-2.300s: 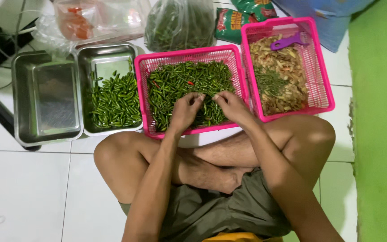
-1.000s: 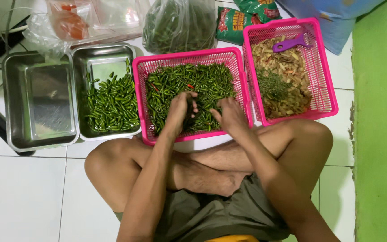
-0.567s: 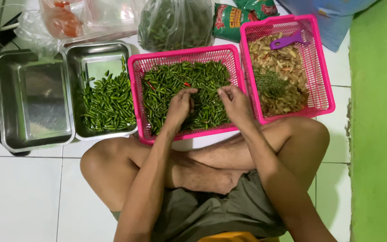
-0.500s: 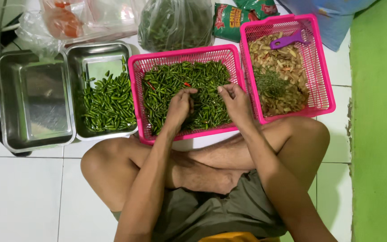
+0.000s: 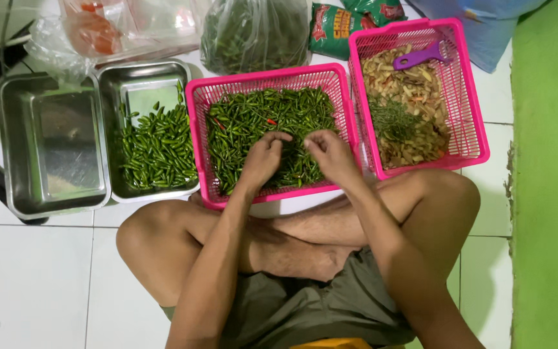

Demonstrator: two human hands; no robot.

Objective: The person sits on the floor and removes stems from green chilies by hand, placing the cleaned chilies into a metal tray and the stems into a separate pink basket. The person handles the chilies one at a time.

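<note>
I sit cross-legged on a white tiled floor behind a pink plastic basket (image 5: 266, 76) piled with green chillies (image 5: 253, 119) and a few red ones. My left hand (image 5: 263, 160) rests on the pile near the basket's front, fingers curled around a chilli. Close beside it, my right hand (image 5: 332, 155) pinches the same spot with thumb and fingertips, and the two hands nearly touch. The chilli between them is mostly hidden by the fingers. Left of the basket a steel tray (image 5: 143, 66) holds more green chillies (image 5: 156, 145).
An empty steel tray (image 5: 53, 155) sits at far left. A second pink basket (image 5: 479, 129) at right holds brownish scraps, green stems (image 5: 392, 119) and a purple tool (image 5: 418, 59). Plastic bags of chillies (image 5: 253, 32), snack packets (image 5: 330, 29) and a blue bag (image 5: 473, 26) lie behind. A green surface (image 5: 550, 194) runs along the right.
Both hands dug into the chilli pile, then lifted apart. Now they have drawn together again over the front middle of the basket, with the left hand curled tighter.
</note>
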